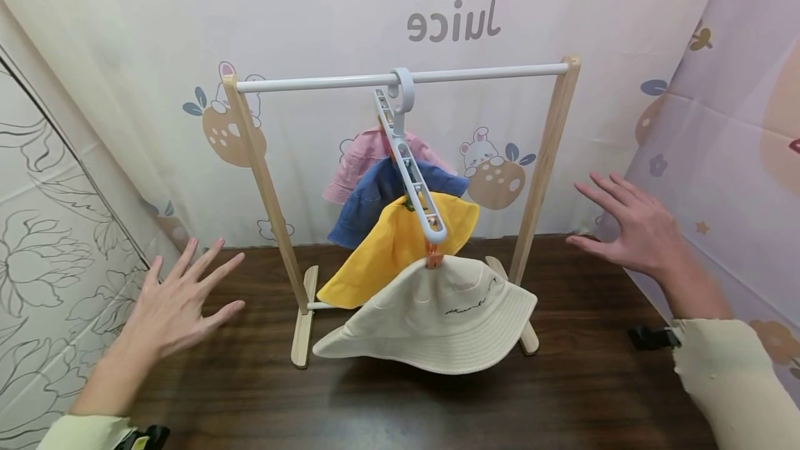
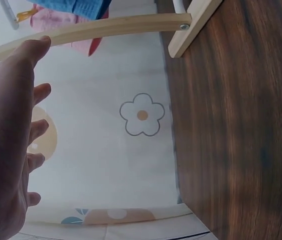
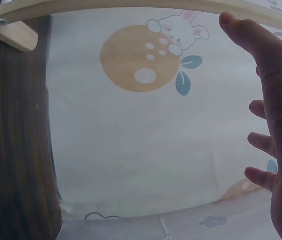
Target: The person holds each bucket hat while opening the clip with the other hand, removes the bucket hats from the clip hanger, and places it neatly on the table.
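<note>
Spread fingers mark my left hand (image 1: 178, 304), held empty to the left of a small wooden rack (image 1: 265, 193). On the rack's other side, my right hand (image 1: 637, 228) is likewise empty with its fingers apart. A white multi-slot hanger (image 1: 409, 165) hooks over the rack's white rod (image 1: 487, 75) and slopes toward me. Hanging from it in a row are a cream bucket hat (image 1: 437, 318) in front, a yellow hat (image 1: 375, 255), a blue hat (image 1: 365, 203) and a pink hat (image 1: 356, 165) at the back. An orange clip (image 1: 434, 255) pinches the cream hat's crown.
The rack's wooden feet (image 1: 303, 339) stand on a dark wood-grain table (image 1: 250, 401). Behind it hangs a pale printed curtain (image 1: 325, 12), with a line-drawn flower sheet (image 1: 50, 248) at the left and more printed cloth (image 1: 731, 158) at the right.
</note>
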`<state>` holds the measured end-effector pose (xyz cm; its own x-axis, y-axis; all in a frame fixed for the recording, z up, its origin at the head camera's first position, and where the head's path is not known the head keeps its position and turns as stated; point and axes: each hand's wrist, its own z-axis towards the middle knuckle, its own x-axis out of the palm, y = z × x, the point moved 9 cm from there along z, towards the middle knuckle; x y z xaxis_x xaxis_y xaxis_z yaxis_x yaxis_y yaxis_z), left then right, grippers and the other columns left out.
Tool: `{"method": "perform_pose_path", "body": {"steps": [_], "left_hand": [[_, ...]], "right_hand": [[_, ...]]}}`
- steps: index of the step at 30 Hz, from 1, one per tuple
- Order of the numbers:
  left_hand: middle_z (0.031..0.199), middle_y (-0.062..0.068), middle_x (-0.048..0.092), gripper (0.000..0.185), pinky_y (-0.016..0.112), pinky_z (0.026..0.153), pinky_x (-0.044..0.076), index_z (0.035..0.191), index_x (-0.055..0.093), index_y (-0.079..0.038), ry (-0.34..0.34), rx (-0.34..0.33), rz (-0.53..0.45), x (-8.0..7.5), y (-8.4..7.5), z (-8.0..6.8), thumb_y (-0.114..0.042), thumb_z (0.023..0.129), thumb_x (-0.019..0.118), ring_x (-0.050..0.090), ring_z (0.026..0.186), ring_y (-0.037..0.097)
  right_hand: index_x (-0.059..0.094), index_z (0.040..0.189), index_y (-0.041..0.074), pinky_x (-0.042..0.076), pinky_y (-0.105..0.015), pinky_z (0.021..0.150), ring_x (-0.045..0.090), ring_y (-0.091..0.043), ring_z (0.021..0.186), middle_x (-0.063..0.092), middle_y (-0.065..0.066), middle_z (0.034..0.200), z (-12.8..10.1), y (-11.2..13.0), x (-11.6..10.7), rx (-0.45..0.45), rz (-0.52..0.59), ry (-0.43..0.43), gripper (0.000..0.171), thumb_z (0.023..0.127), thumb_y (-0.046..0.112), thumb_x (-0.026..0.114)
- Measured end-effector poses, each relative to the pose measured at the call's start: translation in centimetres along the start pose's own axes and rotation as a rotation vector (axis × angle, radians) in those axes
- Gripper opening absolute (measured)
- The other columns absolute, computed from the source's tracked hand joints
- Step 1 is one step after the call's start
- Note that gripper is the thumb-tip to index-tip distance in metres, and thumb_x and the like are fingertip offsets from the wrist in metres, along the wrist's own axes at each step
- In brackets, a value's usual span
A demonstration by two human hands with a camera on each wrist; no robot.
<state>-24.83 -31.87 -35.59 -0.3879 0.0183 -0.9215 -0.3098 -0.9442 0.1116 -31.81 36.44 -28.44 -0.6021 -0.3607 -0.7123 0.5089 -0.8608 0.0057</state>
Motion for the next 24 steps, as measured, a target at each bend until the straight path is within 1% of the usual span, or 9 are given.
{"method": "perform_pose_path", "body": {"steps": [2,7,11,13,17,20,24], "left_hand": [[0.185,0.005,0.04,0.082,0.09,0.119,0.031,0.174,0.038,-0.044,-0.002,0.001,-0.003,-0.1,-0.1,0.1,-0.071,0.101,0.066,0.039,0.167,0.049],[0.184,0.006,0.041,0.082,0.091,0.119,0.03,0.175,0.038,-0.043,-0.013,0.006,-0.013,-0.4,-0.1,0.6,-0.07,0.102,0.066,0.04,0.166,0.05],[0.184,0.006,0.04,0.082,0.091,0.118,0.031,0.174,0.039,-0.042,-0.027,0.0,-0.024,-0.6,0.0,0.8,-0.069,0.102,0.067,0.039,0.166,0.05],[0.184,0.005,0.039,0.081,0.091,0.119,0.031,0.174,0.039,-0.042,-0.03,-0.006,-0.03,-0.7,-0.1,0.9,-0.069,0.102,0.067,0.038,0.167,0.05],[0.185,0.004,0.037,0.081,0.091,0.119,0.031,0.174,0.038,-0.041,-0.037,-0.017,-0.042,-0.8,-0.2,0.9,-0.068,0.102,0.066,0.036,0.168,0.049],[0.186,0.004,0.036,0.081,0.091,0.118,0.031,0.174,0.038,-0.041,-0.043,-0.019,-0.048,-0.9,-0.3,0.9,-0.067,0.103,0.066,0.036,0.169,0.049],[0.185,0.005,0.038,0.08,0.091,0.118,0.032,0.174,0.04,-0.04,-0.053,-0.015,-0.049,-1.2,-0.3,1.0,-0.067,0.103,0.066,0.037,0.167,0.05]], "right_hand": [[0.063,0.162,0.028,0.046,-0.085,0.111,0.056,-0.06,0.149,0.064,-0.025,0.162,0.0,0.1,-0.1,0.006,0.004,-0.016,0.116,0.083,0.11,0.04],[0.064,0.161,0.026,0.045,-0.08,0.119,0.057,-0.062,0.147,0.064,-0.026,0.161,0.3,0.5,-0.1,0.005,0.024,-0.044,0.114,0.085,0.108,0.044],[0.064,0.161,0.023,0.044,-0.08,0.121,0.055,-0.063,0.148,0.063,-0.027,0.163,0.5,0.4,-0.2,0.016,0.085,-0.057,0.112,0.086,0.104,0.05],[0.064,0.161,0.022,0.043,-0.078,0.124,0.055,-0.062,0.149,0.062,-0.028,0.163,0.5,0.2,-0.3,0.03,0.113,-0.068,0.11,0.087,0.103,0.053],[0.065,0.16,0.02,0.042,-0.071,0.13,0.055,-0.06,0.149,0.063,-0.028,0.162,0.4,0.1,-0.3,0.049,0.14,-0.101,0.109,0.087,0.101,0.057],[0.066,0.159,0.019,0.042,-0.067,0.132,0.057,-0.059,0.148,0.064,-0.027,0.162,0.5,0.2,-0.3,0.053,0.151,-0.116,0.11,0.086,0.101,0.057],[0.067,0.158,0.018,0.041,-0.06,0.135,0.058,-0.06,0.146,0.064,-0.026,0.161,0.6,0.5,-0.5,0.056,0.161,-0.133,0.112,0.084,0.102,0.059]]}}
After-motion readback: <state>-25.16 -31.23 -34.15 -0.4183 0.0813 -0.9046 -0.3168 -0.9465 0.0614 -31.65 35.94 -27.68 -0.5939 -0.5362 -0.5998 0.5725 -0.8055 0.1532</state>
